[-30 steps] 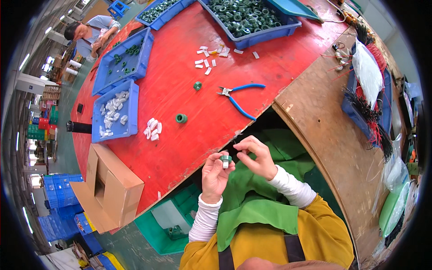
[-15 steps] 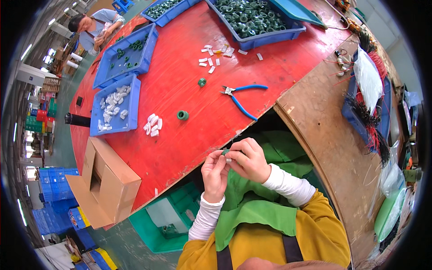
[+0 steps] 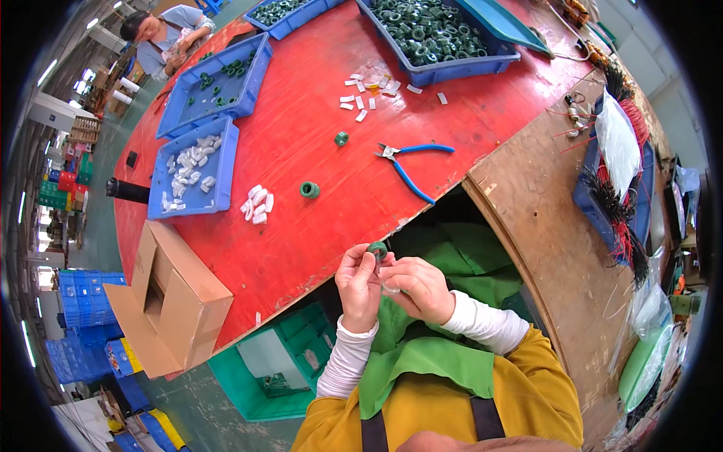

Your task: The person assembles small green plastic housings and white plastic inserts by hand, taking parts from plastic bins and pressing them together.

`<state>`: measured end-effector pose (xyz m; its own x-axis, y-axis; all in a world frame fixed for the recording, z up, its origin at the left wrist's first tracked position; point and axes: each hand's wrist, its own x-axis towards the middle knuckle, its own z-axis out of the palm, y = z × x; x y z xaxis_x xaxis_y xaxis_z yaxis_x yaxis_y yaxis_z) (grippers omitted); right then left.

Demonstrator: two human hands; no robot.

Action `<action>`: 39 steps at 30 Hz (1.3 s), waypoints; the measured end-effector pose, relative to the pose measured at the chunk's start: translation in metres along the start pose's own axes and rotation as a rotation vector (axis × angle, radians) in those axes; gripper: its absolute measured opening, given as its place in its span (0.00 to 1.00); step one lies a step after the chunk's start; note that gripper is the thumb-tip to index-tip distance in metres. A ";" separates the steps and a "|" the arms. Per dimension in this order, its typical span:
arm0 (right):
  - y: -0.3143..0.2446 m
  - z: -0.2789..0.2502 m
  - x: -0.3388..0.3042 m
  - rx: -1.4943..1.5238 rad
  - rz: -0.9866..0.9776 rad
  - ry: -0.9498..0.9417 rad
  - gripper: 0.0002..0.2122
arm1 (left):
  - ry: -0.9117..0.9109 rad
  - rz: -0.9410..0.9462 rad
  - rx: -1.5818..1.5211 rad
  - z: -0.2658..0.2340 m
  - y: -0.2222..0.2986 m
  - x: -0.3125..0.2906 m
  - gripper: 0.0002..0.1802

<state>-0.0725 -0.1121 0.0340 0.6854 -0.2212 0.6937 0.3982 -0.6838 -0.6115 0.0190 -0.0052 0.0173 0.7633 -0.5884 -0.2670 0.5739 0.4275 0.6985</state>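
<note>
Over the front edge of the red table my left hand [image 3: 358, 292] pinches a green ring [image 3: 377, 250] upright between thumb and fingers. Close beside it, a little lower, my right hand [image 3: 423, 289] is closed with its fingertips on a small whitish, partly clear strip [image 3: 389, 288]; its exact kind is too small to tell. Two more green pieces lie on the table ahead: a ring [image 3: 309, 190] and a smaller one [image 3: 342, 138] farther off. Blue-handled cutting pliers [image 3: 410, 162] rest with their jaws open, right of these rings.
Blue trays hold green rings [image 3: 429, 34] and white pieces [image 3: 192, 169]. Loose white pieces [image 3: 258, 203] lie near the left tray. A cardboard box [image 3: 192, 301] stands at the left edge, a green crate [image 3: 248, 399] below. Wires fill a bin [image 3: 587, 188] at right. A co-worker [image 3: 169, 38] sits far left.
The green ring has come up above my left fingertips and shows more fully. My right hand has dropped slightly away from it with the whitish strip. The view has shifted a little.
</note>
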 end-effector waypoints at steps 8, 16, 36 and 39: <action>0.001 -0.030 0.027 0.242 0.313 0.021 0.12 | -0.046 0.053 0.030 -0.001 -0.003 -0.006 0.10; 0.040 -0.036 0.045 0.773 0.863 -0.087 0.08 | -0.225 0.042 0.198 -0.014 -0.001 -0.014 0.11; 0.044 -0.011 0.005 0.409 0.877 -0.347 0.09 | -0.433 -0.116 0.290 -0.024 0.016 -0.009 0.15; 0.047 -0.016 0.005 0.922 1.190 -0.263 0.11 | -0.449 -0.151 0.262 -0.025 0.019 -0.012 0.15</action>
<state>-0.0602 -0.1566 0.0142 0.9175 -0.1180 -0.3799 -0.2838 0.4753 -0.8328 0.0281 0.0269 0.0173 0.4431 -0.8900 -0.1072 0.5306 0.1640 0.8316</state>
